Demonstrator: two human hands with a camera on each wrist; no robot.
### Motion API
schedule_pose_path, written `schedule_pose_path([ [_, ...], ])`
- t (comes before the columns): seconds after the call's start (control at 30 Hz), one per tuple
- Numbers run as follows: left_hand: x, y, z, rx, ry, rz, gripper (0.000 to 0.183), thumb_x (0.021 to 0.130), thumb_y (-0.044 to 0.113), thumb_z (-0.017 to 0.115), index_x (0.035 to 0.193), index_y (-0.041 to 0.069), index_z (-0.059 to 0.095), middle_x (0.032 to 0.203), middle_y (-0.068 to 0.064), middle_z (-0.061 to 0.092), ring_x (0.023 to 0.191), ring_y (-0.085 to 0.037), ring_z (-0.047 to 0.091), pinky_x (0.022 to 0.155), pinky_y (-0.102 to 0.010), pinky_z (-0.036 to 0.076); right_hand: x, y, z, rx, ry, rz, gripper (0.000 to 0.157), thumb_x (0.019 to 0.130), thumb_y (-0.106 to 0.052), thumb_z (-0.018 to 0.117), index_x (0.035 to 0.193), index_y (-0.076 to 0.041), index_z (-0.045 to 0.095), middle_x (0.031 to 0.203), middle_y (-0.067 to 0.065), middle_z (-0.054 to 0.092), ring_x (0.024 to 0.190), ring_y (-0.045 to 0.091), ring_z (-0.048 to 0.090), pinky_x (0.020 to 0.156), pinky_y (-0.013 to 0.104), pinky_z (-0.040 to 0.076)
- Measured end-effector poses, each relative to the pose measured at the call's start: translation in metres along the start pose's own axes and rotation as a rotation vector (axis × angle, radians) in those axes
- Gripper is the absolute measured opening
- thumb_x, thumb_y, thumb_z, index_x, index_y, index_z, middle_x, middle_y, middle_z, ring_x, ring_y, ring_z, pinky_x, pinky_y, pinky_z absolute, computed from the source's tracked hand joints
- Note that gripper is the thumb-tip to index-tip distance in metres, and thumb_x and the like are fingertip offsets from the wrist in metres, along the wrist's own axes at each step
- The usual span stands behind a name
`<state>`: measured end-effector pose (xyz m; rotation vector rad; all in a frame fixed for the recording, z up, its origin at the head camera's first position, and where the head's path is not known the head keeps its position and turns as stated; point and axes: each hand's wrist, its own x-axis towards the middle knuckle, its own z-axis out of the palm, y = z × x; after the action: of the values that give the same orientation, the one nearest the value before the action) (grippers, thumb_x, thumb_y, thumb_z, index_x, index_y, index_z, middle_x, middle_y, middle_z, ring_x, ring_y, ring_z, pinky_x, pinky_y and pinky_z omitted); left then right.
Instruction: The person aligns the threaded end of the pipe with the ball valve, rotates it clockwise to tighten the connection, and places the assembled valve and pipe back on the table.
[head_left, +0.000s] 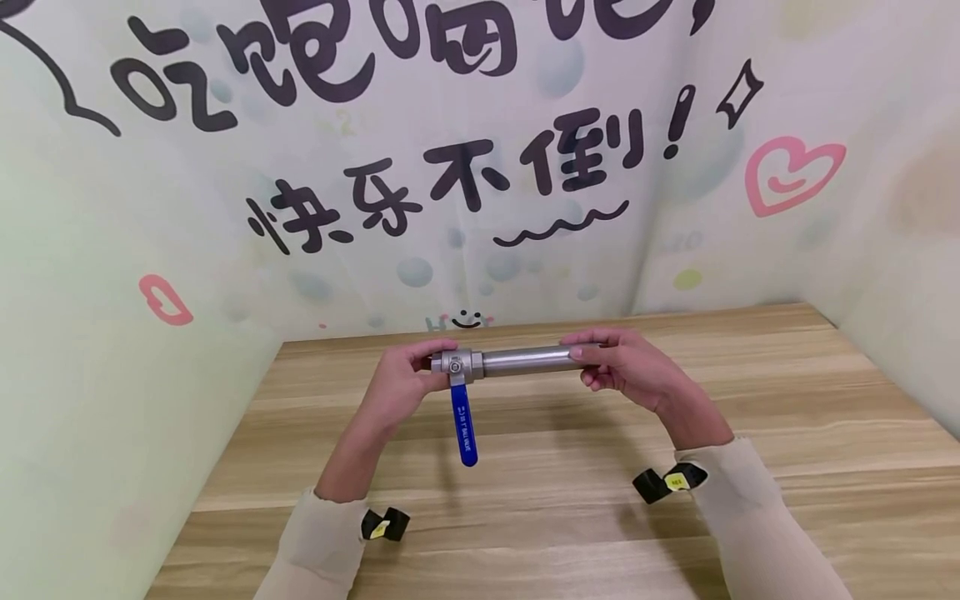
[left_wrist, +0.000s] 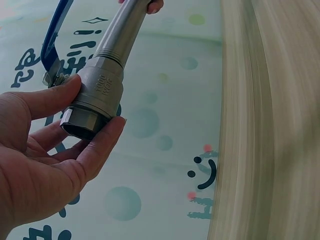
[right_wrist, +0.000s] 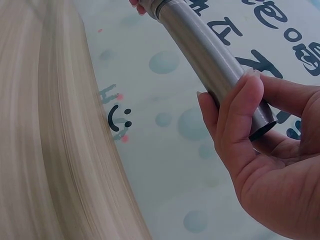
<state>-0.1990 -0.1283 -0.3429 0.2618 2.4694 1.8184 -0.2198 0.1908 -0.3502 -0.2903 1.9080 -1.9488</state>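
Observation:
A steel ball valve (head_left: 468, 364) with a long blue lever handle (head_left: 464, 425) is joined to a bare metal pipe (head_left: 528, 359). Both are held level above the table. At the valve's left end my left hand (head_left: 395, 385) grips the body between thumb and fingers; in the left wrist view the thumb lies by the raised lettering on the valve body (left_wrist: 102, 89). My right hand (head_left: 633, 367) holds the pipe near its far end, fingers curled round it. The right wrist view shows the pipe's open end (right_wrist: 263, 129) beside the palm. Threads show where pipe meets valve.
Below the hands spreads a wood-grain table (head_left: 525, 517). Behind it hangs a pale printed backdrop (head_left: 420, 283) with black characters and hearts, and similar pale walls stand at the left and right. Each sleeve cuff carries a small black device (head_left: 386, 524).

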Motion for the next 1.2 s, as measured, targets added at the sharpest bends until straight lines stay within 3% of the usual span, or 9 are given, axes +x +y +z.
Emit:
schedule_pose_path([
  [0.33, 0.0002, -0.0010, 0.0001, 0.009, 0.001, 0.008, 0.042, 0.082, -0.007, 0.069, 0.122, 0.007, 0.067, 0.123, -0.014, 0.058, 0.106, -0.029, 0.055, 0.083, -0.034, 0.054, 0.0004, 0.0005, -0.0006, -0.001, -0.006, 0.012, 0.028, 0.092, -0.009, 0.064, 0.119, -0.002, 0.060, 0.091, 0.008, 0.059, 0.067, 0.012, 0.058, 0.062, 0.021, 0.052],
  [0.63, 0.0004, -0.0011, 0.0003, 0.013, 0.006, -0.007, 0.044, 0.082, -0.008, 0.068, 0.123, 0.007, 0.067, 0.123, -0.014, 0.058, 0.106, -0.029, 0.055, 0.083, -0.034, 0.054, 0.0009, 0.0013, -0.0005, -0.006, -0.002, 0.023, 0.045, 0.087, 0.002, 0.067, 0.129, 0.006, 0.051, 0.102, 0.012, 0.057, 0.070, 0.012, 0.059, 0.065, 0.021, 0.053],
  [1.2, 0.0004, -0.0014, 0.0003, 0.010, -0.003, 0.019, 0.042, 0.082, -0.007, 0.069, 0.122, 0.006, 0.067, 0.122, -0.014, 0.058, 0.105, -0.029, 0.055, 0.083, -0.034, 0.054, 0.0014, 0.0011, -0.0009, 0.005, -0.005, 0.010, 0.035, 0.090, 0.000, 0.064, 0.125, 0.002, 0.056, 0.094, 0.010, 0.058, 0.069, 0.012, 0.058, 0.065, 0.022, 0.054],
])
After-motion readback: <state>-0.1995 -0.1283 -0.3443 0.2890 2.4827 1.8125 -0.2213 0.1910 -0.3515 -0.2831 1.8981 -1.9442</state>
